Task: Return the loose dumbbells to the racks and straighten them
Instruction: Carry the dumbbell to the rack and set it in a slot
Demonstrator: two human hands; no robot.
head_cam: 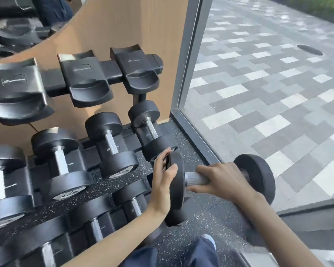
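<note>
Light: bright daylight from the window (258, 93) at right.
Glare: pale sheen on the rack (108, 70) at left.
Blur: motion smear at far left; edges bend.

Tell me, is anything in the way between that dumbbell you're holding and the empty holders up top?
Nothing visible blocks it. The right hand grips the dumbbell by its handle, the left hand holds one end, and the three top cradles sit empty. The racked dumbbells lie lower, under that row.
</note>
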